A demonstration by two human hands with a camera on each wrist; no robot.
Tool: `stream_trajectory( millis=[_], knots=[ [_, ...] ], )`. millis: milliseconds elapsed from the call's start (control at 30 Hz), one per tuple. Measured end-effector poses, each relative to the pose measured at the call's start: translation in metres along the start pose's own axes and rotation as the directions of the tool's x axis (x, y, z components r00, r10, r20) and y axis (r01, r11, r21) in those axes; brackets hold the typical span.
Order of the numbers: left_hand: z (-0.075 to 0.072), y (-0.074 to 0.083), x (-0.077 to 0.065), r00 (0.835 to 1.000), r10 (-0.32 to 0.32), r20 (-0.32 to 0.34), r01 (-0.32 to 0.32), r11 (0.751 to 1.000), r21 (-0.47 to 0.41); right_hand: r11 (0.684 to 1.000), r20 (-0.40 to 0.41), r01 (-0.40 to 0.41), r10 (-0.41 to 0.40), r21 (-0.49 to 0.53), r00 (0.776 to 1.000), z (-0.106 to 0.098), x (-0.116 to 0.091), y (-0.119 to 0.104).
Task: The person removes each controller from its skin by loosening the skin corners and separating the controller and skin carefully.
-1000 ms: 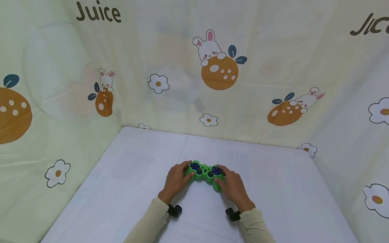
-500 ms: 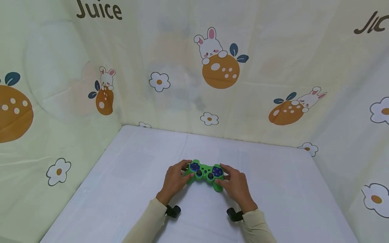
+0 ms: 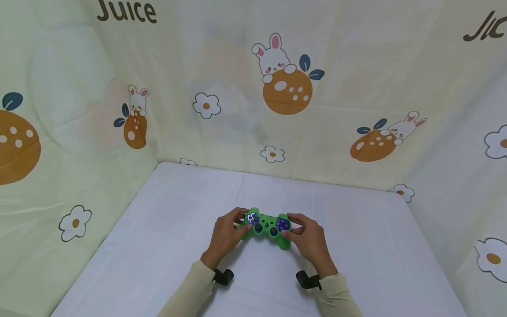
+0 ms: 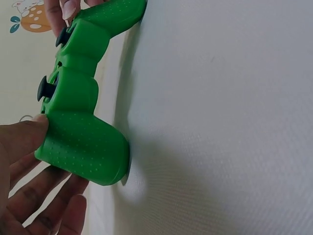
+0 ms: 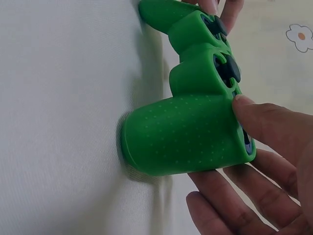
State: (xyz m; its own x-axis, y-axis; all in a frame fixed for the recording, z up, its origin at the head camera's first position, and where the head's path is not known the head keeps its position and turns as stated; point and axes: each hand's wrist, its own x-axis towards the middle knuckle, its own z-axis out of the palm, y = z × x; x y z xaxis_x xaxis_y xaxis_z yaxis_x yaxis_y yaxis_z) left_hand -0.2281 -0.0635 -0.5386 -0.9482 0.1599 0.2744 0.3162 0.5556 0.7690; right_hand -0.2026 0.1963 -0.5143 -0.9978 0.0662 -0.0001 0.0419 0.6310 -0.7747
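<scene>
A green game controller (image 3: 267, 221) with dark blue button pads and two black thumbsticks is held between both hands over the white table. My left hand (image 3: 226, 233) grips its left end, thumb on the front face and fingers behind. On the other end, my right hand (image 3: 310, 237) pinches the controller with thumb in front and fingers at the back. In the left wrist view, the dotted grip of the controller (image 4: 80, 147) has its tip at or very near the tabletop. The right wrist view shows the same for the other grip (image 5: 183, 134); contact is hard to tell.
The white table (image 3: 166, 211) ends at a cream cloth backdrop (image 3: 222, 136) printed with rabbits, oranges and flowers. Cloth also hangs along the left and right sides. A black wrist camera (image 3: 224, 277) sits on the left wrist, another camera (image 3: 306, 280) on the right.
Both hands have shifted slightly outward while keeping hold of the controller. Its face shows a little more toward the head camera. The head view has tilted down slightly.
</scene>
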Motion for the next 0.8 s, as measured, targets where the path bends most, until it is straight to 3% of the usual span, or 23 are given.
stream_trajectory(
  millis=[467,800],
  knots=[
    [-0.0031,0.0027,-0.0028,0.999,0.007,-0.037,-0.009,0.998,-0.054,1.0,0.025,-0.008,0.007,0.023,1.0,-0.0001,0.0015,0.0035],
    [-0.0055,0.0019,-0.0033,0.999,-0.013,-0.03,0.01,0.996,-0.091,0.999,0.077,0.003,-0.006,0.034,0.997,-0.0029,-0.0005,0.0028]
  ],
)
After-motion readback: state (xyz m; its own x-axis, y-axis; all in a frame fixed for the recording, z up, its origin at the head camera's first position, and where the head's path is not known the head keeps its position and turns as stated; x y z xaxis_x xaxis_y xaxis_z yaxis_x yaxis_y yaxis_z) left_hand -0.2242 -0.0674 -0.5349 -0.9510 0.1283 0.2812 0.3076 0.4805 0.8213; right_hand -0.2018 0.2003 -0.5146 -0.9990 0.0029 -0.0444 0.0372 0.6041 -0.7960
